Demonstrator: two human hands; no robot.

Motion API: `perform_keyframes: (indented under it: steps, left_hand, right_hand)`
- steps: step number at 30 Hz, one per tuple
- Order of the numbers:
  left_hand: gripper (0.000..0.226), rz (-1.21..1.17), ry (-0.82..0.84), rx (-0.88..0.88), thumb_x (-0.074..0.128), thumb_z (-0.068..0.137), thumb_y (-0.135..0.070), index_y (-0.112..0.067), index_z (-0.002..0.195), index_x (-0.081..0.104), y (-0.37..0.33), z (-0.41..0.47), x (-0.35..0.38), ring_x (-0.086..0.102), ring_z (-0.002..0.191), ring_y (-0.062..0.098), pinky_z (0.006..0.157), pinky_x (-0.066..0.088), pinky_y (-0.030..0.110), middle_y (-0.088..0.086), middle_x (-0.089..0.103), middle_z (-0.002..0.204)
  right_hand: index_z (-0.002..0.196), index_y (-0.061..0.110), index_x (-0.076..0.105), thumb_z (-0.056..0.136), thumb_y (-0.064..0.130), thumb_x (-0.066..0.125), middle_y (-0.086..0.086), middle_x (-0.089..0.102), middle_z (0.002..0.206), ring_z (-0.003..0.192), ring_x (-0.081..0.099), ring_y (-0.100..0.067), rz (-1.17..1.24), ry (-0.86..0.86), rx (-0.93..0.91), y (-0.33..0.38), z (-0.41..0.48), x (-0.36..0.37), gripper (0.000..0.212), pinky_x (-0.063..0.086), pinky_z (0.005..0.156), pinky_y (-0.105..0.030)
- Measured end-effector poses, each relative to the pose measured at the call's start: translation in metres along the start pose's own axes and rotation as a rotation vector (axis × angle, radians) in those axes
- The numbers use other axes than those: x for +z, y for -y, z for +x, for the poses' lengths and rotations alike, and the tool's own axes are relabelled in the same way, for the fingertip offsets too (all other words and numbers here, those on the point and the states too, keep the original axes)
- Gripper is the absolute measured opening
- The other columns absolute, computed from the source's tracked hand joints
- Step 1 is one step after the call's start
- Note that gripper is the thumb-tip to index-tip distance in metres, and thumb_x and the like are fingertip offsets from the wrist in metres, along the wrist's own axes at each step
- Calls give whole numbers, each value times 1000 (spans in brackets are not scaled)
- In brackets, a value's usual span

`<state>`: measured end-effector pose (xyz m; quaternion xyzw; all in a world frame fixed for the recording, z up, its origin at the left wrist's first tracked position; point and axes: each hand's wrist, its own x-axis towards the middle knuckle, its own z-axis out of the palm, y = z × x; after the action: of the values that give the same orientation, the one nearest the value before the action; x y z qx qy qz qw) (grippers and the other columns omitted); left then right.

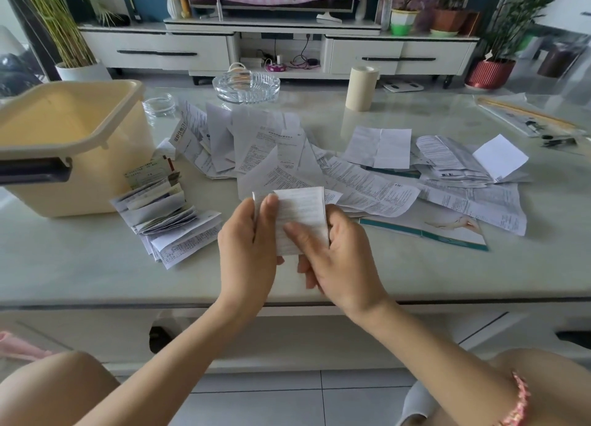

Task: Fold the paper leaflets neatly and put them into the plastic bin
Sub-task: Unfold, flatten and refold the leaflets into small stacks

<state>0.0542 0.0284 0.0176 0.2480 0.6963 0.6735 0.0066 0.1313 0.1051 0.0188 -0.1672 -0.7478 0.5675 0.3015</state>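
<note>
Head view: both hands meet over the near middle of the surface (96, 272), clamped on one folded leaflet (300, 211) held just above it. The left hand (248, 243) pinches the leaflet's left edge under its thumb. The right hand (339, 259) lays its thumb across the lower front, with its fingers curled behind.

A bare strip of surface runs between the hands and the front edge, and widens to the left and right of the wrists. Left of the hands lies a stack of folded leaflets (169, 221), its far end touching or just beside the wall of the plastic bin (96, 182). The bin stands open-topped at the left end of the surface. Behind the hands the loose leaflets (287, 150) spread in an overlapping drift from the bin's side across to the right, with a teal-edged brochure (447, 230) at their near right edge.

Farther back stand a glass ashtray (246, 85), a small glass dish (159, 104) and an upright cream roll (362, 88), well apart from the hands. Beyond the surface a white TV cabinet (160, 50) lines the wall, with a plant in a red pot (489, 74) at its right end. Pale floor tiles (287, 393) show below.
</note>
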Motion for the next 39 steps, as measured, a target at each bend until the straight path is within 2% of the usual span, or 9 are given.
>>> perform_keyframes:
  steps: [4, 8, 13, 18, 23, 26, 30, 35, 39]
  left_hand:
    - [38, -35, -50, -5, 43, 97, -28, -16, 61, 41, 4, 5, -1, 41, 45, 5, 34, 38, 17, -10, 43, 47]
    - [38, 52, -45, 114, 43, 98, -27, -19, 61, 37, 13, 4, -2, 40, 48, 8, 35, 39, 19, -14, 43, 49]
    - [34, 150, -8, 233, 39, 96, -25, -20, 63, 30, 20, 2, -5, 33, 49, 8, 44, 27, 16, -9, 37, 53]
    - [32, -279, -9, -122, 37, 100, -17, -6, 73, 49, 11, 12, -10, 41, 54, 12, 44, 37, 22, -1, 44, 61]
    - [43, -103, -217, -30, 46, 98, -27, -4, 62, 39, 16, 27, -23, 31, 56, 16, 52, 28, 31, 5, 33, 58]
    - [41, 6, -281, 39, 46, 98, -17, -16, 58, 34, 18, 32, -29, 26, 50, 4, 48, 25, 21, -12, 32, 52]
    - [42, 73, -310, 100, 45, 98, -16, 3, 61, 40, 20, 33, -41, 27, 50, 4, 46, 24, 15, -7, 32, 54]
    - [39, 213, -352, 181, 40, 100, -22, -1, 68, 51, 28, 37, -63, 38, 53, 7, 46, 28, 16, -7, 41, 54]
    - [41, 282, -332, 160, 37, 101, -20, -28, 61, 40, 29, 47, -88, 40, 47, 0, 47, 28, 12, -13, 43, 47]
  right_hand:
    - [91, 5, 58, 92, 37, 49, 0, 61, 61, 53, 59, -11, -252, 34, -93, -3, 7, 3, 34, 50, 51, -34]
    - [86, 14, 63, 87, 29, 62, -1, 64, 78, 73, 62, -14, 303, 104, 373, 11, 20, -4, 15, 48, 50, -23]
    - [79, 1, 64, 84, 45, 62, 2, 55, 61, 55, 52, -8, 173, -90, 225, 5, 25, 18, 44, 39, 44, -20]
    - [65, 19, 54, 81, 34, 70, 10, 55, 58, 53, 50, -2, 0, -264, -120, -1, 35, 39, 28, 40, 52, -14]
    - [65, 22, 51, 85, 27, 66, 11, 54, 58, 52, 50, 0, 116, -219, -104, -1, 38, 72, 26, 41, 56, -16]
    - [55, 17, 41, 91, 26, 59, 8, 39, 49, 49, 34, -7, 214, -276, -18, -5, 46, 87, 41, 33, 50, -26]
    - [54, 11, 38, 97, 32, 45, 5, 35, 48, 48, 31, -8, 215, -322, 41, -5, 45, 106, 48, 29, 47, -25]
    - [72, 8, 53, 95, 43, 44, 0, 45, 53, 41, 45, -9, 361, 49, 380, 1, 47, 108, 42, 32, 39, -18]
    - [83, 10, 58, 92, 17, 57, -1, 57, 68, 44, 53, -3, 338, 280, 302, 7, 51, 96, 11, 42, 42, -17]
